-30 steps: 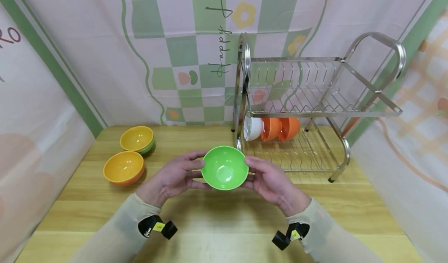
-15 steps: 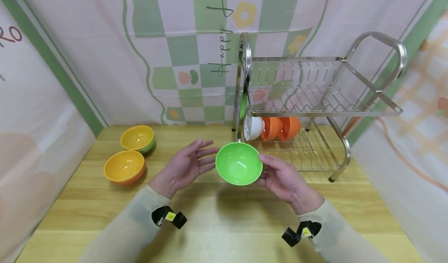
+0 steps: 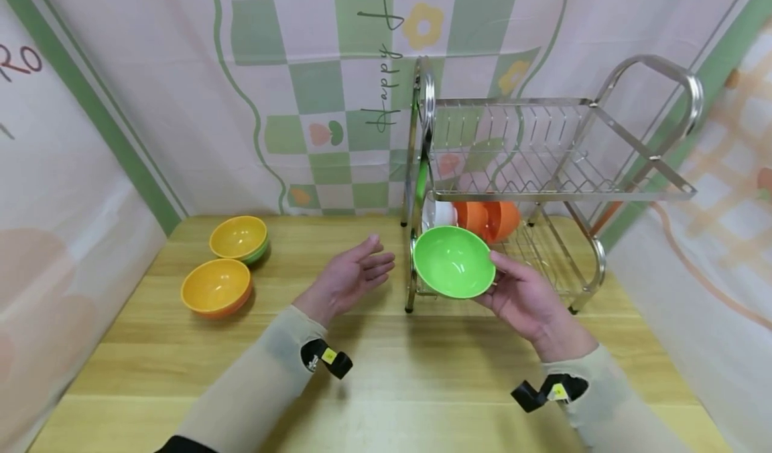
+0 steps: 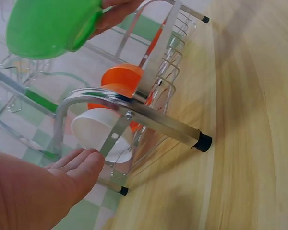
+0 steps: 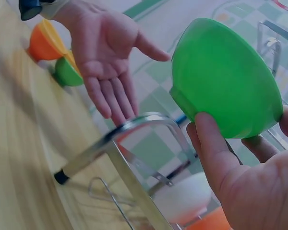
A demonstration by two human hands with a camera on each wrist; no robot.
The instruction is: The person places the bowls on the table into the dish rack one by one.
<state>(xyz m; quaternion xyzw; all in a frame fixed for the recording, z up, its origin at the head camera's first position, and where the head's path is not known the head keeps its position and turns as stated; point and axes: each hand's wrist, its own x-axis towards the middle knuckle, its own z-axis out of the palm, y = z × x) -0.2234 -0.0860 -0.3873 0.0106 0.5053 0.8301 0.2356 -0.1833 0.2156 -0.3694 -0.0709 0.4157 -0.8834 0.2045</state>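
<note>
A green bowl (image 3: pixel 454 263) is held up in the air by my right hand (image 3: pixel 531 299), thumb at its rim and fingers under its side. In the right wrist view the bowl (image 5: pixel 225 81) is tilted, its outer side and base toward the camera. My left hand (image 3: pixel 346 279) holds nothing; its straight fingers point at the rack's left end, palm turned toward the bowl. Behind the bowl, a white bowl (image 4: pixel 98 132) and orange bowls (image 3: pixel 502 221) stand on edge in a row on the lower tier of the metal dish rack (image 3: pixel 561 197).
At the left of the wooden table (image 3: pixel 374 386) sit two stacks: a yellow bowl (image 3: pixel 238 236) over a green one, and a yellow bowl (image 3: pixel 216 285) over an orange one. A printed cloth (image 3: pixel 338 31) hangs behind the rack.
My left hand has let go of the green bowl. My right hand has carried the bowl rightward and forward to the rack's lower front. The left hand has also shifted right.
</note>
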